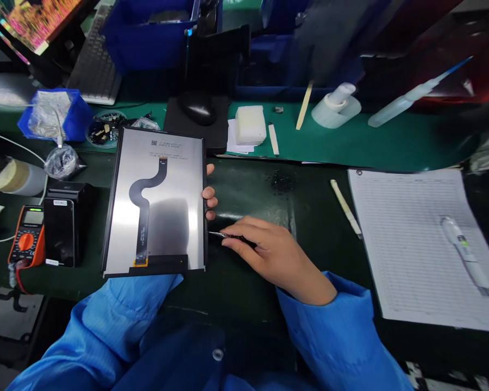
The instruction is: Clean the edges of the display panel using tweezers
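Note:
A tablet-sized display panel point(167, 217) is held up with its silvery back facing me. A dark S-shaped ribbon cable point(143, 209) runs down that back to a black strip at the lower edge. My left hand point(209, 193) supports the panel from behind; only its fingertips show, curled past the right edge. In my right hand point(269, 250), closed in a pinch, is a thin metal tool that looks like tweezers point(240, 237). Its tip meets or nearly meets the panel's right edge, low down; contact is hard to make out.
Dark crumbs point(283, 182) lie on the mat beyond my right hand. A lined sheet point(415, 244) with a pen point(468, 258) is at right, beside a pale stick point(345, 209). To the left are an orange multimeter point(26, 236) and a phone point(60, 231). Blue bins point(146, 38) stand behind.

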`<action>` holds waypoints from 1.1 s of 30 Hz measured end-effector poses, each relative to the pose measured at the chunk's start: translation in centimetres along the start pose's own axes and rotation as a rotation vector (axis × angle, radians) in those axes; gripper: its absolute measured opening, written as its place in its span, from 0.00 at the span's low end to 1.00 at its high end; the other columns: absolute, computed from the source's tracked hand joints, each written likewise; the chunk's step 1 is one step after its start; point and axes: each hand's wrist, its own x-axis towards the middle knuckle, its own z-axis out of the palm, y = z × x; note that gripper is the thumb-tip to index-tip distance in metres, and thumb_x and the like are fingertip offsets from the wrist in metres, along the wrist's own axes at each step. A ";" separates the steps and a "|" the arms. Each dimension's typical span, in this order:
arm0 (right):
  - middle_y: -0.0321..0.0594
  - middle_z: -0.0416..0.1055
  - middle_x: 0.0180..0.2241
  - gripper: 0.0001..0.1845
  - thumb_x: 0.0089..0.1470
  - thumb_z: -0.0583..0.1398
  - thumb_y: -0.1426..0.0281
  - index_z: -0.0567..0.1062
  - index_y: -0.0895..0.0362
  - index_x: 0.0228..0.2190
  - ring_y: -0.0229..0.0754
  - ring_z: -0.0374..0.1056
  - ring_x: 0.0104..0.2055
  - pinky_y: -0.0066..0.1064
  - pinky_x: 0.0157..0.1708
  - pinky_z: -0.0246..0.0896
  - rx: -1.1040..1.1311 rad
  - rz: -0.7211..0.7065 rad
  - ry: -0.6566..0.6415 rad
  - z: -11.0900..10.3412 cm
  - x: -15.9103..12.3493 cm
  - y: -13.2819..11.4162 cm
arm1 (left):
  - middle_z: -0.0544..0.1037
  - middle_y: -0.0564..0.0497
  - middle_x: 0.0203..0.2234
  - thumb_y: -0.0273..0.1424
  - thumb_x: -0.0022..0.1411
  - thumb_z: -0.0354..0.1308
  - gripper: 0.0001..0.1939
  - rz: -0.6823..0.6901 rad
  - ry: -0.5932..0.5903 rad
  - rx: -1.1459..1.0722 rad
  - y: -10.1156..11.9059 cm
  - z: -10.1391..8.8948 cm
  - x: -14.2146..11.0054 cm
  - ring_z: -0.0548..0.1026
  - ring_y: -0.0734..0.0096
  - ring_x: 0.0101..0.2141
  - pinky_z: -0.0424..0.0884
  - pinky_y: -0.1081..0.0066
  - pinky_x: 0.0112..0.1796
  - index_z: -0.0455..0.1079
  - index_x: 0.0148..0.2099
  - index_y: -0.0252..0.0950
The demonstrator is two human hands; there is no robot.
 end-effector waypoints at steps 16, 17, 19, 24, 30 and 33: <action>0.37 0.79 0.33 0.07 0.62 0.61 0.69 0.79 0.54 0.42 0.40 0.75 0.32 0.30 0.31 0.69 0.003 0.044 0.005 0.0 0.0 -0.1 | 0.68 0.48 0.29 0.47 0.70 0.26 0.33 -0.025 -0.015 -0.052 0.3 0.0 0.0 0.68 0.64 0.30 0.63 0.65 0.33 0.47 0.71 0.41; 0.36 0.79 0.32 0.07 0.61 0.63 0.69 0.79 0.54 0.41 0.40 0.75 0.30 0.29 0.30 0.69 0.004 0.065 0.007 0.0 0.0 -0.1 | 0.68 0.48 0.29 0.47 0.70 0.25 0.34 -0.021 -0.016 -0.058 0.2 0.0 0.0 0.68 0.64 0.30 0.63 0.65 0.32 0.47 0.70 0.40; 0.36 0.79 0.32 0.05 0.59 0.64 0.69 0.79 0.54 0.39 0.40 0.75 0.31 0.29 0.30 0.69 0.003 0.068 0.003 0.0 0.0 -0.2 | 0.68 0.48 0.28 0.49 0.69 0.23 0.35 -0.007 -0.020 -0.070 0.1 0.0 0.0 0.68 0.64 0.30 0.62 0.65 0.32 0.47 0.70 0.40; 0.39 0.80 0.37 0.10 0.65 0.57 0.70 0.80 0.54 0.41 0.41 0.76 0.36 0.31 0.36 0.70 0.002 -0.013 -0.008 0.0 0.0 -0.1 | 0.68 0.48 0.29 0.48 0.70 0.23 0.35 -0.016 -0.045 -0.068 0.1 -0.2 0.1 0.70 0.65 0.30 0.64 0.65 0.32 0.44 0.72 0.41; 0.36 0.79 0.32 0.07 0.61 0.62 0.66 0.79 0.53 0.41 0.41 0.75 0.31 0.31 0.30 0.69 0.012 0.083 -0.011 0.2 -0.1 0.0 | 0.67 0.49 0.26 0.49 0.68 0.17 0.38 -0.039 0.012 -0.056 0.3 0.7 -0.1 0.68 0.66 0.28 0.63 0.65 0.31 0.35 0.74 0.40; 0.39 0.79 0.37 0.08 0.64 0.59 0.68 0.79 0.53 0.40 0.42 0.75 0.36 0.33 0.35 0.70 -0.004 0.020 -0.027 0.1 0.0 0.1 | 0.66 0.49 0.26 0.48 0.69 0.19 0.37 -0.040 0.036 -0.031 0.5 1.2 -0.1 0.67 0.66 0.28 0.63 0.66 0.31 0.35 0.74 0.40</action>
